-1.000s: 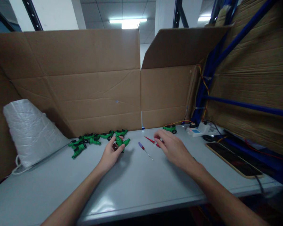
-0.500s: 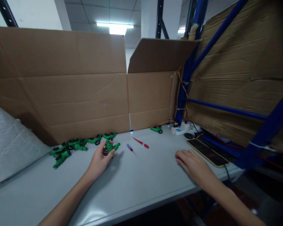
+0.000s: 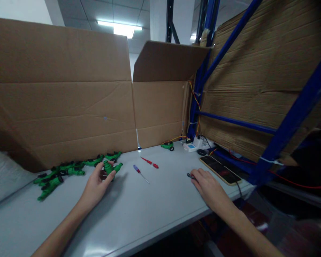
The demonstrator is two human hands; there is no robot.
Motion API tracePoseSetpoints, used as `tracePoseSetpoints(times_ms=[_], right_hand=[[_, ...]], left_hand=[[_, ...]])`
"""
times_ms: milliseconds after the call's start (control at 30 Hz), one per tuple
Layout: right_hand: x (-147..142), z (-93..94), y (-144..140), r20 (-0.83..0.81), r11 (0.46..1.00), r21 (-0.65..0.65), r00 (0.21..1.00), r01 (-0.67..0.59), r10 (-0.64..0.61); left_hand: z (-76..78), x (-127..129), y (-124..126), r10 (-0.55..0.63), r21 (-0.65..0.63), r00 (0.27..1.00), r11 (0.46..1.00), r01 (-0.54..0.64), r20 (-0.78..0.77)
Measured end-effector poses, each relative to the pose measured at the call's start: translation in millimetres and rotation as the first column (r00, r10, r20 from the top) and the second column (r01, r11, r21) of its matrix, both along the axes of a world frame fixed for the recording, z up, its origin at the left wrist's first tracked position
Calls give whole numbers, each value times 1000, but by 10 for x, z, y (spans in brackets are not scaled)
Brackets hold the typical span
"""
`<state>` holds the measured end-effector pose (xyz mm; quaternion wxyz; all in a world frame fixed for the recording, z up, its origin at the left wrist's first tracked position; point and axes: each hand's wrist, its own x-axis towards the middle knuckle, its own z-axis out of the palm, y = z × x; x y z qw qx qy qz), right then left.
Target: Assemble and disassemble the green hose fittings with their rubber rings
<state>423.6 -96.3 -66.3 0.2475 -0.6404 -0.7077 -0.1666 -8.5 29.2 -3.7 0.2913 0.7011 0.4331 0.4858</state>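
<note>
My left hand (image 3: 96, 185) grips a green plastic fitting (image 3: 111, 167) just above the grey table (image 3: 139, 210). To its left a row of several more green fittings (image 3: 66, 170) lies along the cardboard wall. My right hand (image 3: 208, 187) rests flat near the table's right edge, fingertips touching a small dark part (image 3: 189, 175). A blue-handled screwdriver (image 3: 139, 171) and a red-handled screwdriver (image 3: 149, 162) lie between the two hands.
Cardboard sheets (image 3: 69, 92) wall the back of the table. One green fitting (image 3: 167, 145) and a white power strip (image 3: 194, 145) sit at the back right. A dark tablet (image 3: 219, 169) lies by the right edge, beside blue racking (image 3: 286, 117). A white bag (image 3: 2, 175) is at the left.
My right hand has pulled away from the red screwdriver, moved right toward the table's edge and settled by a small dark part. The view has swung right. The left hand still holds the fitting.
</note>
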Motion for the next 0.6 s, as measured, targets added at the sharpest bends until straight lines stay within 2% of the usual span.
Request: tracePoseSetpoints(times_ms=[200, 433, 600], right_hand=[[-114, 92, 21, 9, 999, 18, 1000, -28, 28], [-40, 36, 141, 1, 997, -19, 997, -79, 79], [-56, 60, 148, -12, 996, -13, 996, -90, 89]], left_hand=[[-36, -29, 45, -2, -12, 1000, 1000, 2, -4], [-68, -41, 22, 20, 11, 1000, 1000, -19, -11], [-42, -13, -7, 5, 1, 1000, 1000, -5, 17]])
